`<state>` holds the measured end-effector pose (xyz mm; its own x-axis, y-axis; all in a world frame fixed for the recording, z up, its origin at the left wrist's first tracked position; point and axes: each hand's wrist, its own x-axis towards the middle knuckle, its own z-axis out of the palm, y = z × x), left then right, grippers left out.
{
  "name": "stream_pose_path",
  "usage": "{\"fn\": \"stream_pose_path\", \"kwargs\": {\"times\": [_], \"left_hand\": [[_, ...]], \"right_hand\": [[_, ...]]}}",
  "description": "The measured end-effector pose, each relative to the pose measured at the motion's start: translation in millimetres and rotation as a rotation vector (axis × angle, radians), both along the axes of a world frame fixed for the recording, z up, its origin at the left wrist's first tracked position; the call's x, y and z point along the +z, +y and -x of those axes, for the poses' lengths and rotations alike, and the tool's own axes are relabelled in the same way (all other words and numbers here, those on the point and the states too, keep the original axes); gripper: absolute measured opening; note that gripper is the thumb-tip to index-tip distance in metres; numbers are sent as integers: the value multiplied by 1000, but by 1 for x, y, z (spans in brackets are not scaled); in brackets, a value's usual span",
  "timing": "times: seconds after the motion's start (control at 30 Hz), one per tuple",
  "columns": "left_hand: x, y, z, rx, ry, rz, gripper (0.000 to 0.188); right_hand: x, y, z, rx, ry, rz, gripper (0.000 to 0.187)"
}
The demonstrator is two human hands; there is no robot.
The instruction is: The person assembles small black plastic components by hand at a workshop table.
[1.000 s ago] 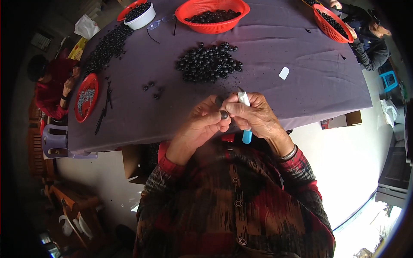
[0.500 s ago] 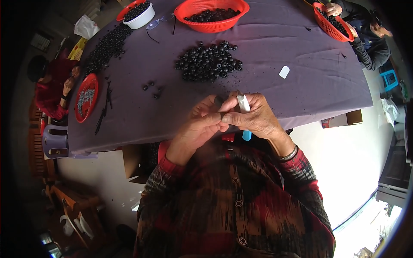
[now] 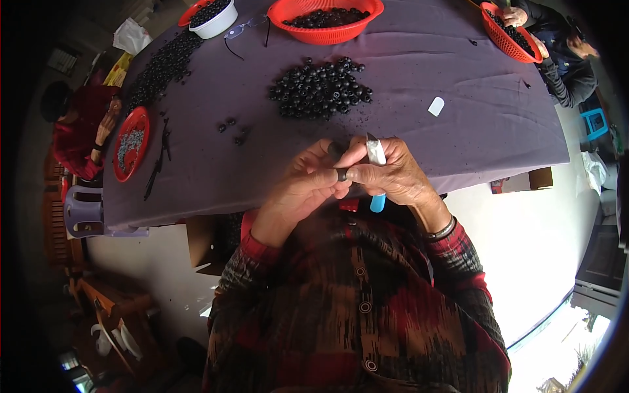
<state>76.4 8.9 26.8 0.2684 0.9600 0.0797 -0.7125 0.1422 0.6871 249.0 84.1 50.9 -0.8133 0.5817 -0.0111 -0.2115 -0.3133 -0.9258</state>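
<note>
Close in front of my chest, over the table's near edge, my two hands meet. My left hand [image 3: 303,190] is closed, pinching a small black round part [image 3: 341,174] between thumb and fingers. Something dark, perhaps a finger cover, shows at a left fingertip. Held in my right hand [image 3: 403,175] is a knife [image 3: 377,154] with a white-wrapped upper part and a blue end; its dark tip points away from me. The right thumb touches the small black part. Beyond the hands lies a heap of black round parts [image 3: 321,92], some showing holes.
A purple cloth covers the table [image 3: 419,72]. On it are a red basket [image 3: 327,36], a white bowl [image 3: 216,27], a red tray [image 3: 121,171], glasses [image 3: 246,29] and a white tag [image 3: 436,106]. Co-workers sit left and far right, one with hands in another red basket [image 3: 508,46].
Both hands stay together with the knife and the small part, shifting only slightly. More of the small black part shows between the thumbs. The co-worker's hands at left have moved a little.
</note>
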Motion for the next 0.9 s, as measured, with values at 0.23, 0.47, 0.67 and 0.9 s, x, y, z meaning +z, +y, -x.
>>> {"fn": "stream_pose_path", "kwargs": {"times": [0.23,0.47,0.67,0.9], "left_hand": [[6,0,-5,77,54,34,21],[1,0,-4,46,-1,47,19],[-1,0,0,21,-28,53,21],[8,-5,3,137,16,-30,15]], "right_hand": [[2,-9,7,-88,117,-76,7],[2,-2,2,-39,-6,-107,7],[6,-1,0,-75,-83,-81,6],[15,-4,-10,-207,-96,-304,33]]}}
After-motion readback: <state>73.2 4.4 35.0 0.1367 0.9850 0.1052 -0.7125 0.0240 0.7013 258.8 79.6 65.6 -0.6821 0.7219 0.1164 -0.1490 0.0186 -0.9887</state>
